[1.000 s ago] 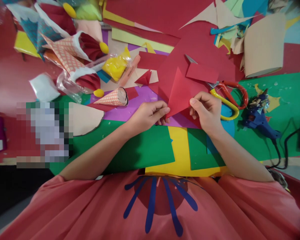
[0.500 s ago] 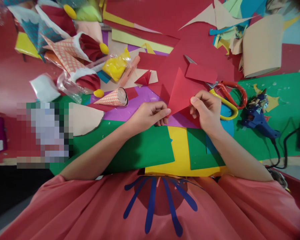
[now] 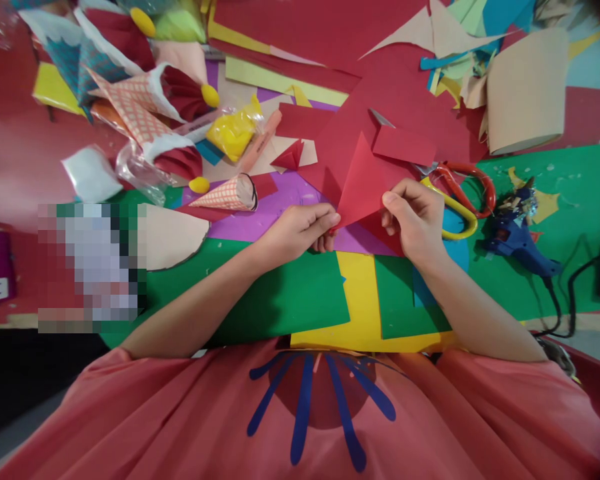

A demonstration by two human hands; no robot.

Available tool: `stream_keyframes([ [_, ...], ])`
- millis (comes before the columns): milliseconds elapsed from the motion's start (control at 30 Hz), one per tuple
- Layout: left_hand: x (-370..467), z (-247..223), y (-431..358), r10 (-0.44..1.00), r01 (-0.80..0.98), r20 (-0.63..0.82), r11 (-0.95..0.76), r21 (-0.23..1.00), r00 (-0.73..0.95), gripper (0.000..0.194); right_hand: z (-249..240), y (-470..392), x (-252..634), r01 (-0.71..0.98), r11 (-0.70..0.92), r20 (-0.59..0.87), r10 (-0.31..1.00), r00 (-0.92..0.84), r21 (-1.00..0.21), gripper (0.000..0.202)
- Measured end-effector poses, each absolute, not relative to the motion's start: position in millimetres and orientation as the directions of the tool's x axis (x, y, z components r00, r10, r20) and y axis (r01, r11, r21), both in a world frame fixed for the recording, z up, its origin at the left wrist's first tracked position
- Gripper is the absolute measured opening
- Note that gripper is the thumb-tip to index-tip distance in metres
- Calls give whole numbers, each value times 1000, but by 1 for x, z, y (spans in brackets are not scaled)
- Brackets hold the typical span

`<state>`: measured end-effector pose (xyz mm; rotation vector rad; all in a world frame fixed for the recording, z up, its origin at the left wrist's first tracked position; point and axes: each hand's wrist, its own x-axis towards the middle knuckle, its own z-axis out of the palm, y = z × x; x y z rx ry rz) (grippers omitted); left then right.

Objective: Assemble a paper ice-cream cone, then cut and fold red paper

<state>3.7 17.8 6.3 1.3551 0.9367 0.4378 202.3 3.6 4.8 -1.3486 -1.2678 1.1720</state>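
Observation:
Between my hands is a piece of red paper (image 3: 361,183), roughly triangular with its point facing away from me. My left hand (image 3: 310,230) pinches its lower left corner between thumb and fingers. At its right edge, my right hand (image 3: 414,217) is closed in a pinch on the same paper. Scissors (image 3: 463,193) with red and yellow handles lie just beyond my right hand, their blades partly under a red paper strip (image 3: 404,145). A small folded red paper piece (image 3: 289,155) and a checked paper cone (image 3: 229,193) lie beyond my left hand.
A blue glue gun (image 3: 520,243) with a cord rests on green sheet (image 3: 580,193) at right. Several decorated paper cones (image 3: 130,100) are heaped at back left. A beige paper cylinder (image 3: 527,93) stands back right. A cream cut piece (image 3: 170,237) lies by my left forearm.
Both hands keep their hold on the red paper, which has tilted very slightly. The whole view has shifted a little; nothing was picked up or let go.

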Motion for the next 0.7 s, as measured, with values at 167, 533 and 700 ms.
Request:
stream_keyframes([
  [167, 5, 8, 18, 750, 209, -301, 218, 953, 590, 38, 2, 4, 202, 73, -28, -27, 999, 25, -997, 35],
  [533, 4, 8, 18, 739, 195, -310, 241, 951, 598, 34, -8, 6, 206, 3, -10, -10, 999, 44, -1000, 32],
  [700, 3, 8, 19, 720, 188, -337, 282, 941, 607, 35, -8, 7, 206, -4, -9, -9, 999, 45, -1000, 36],
])
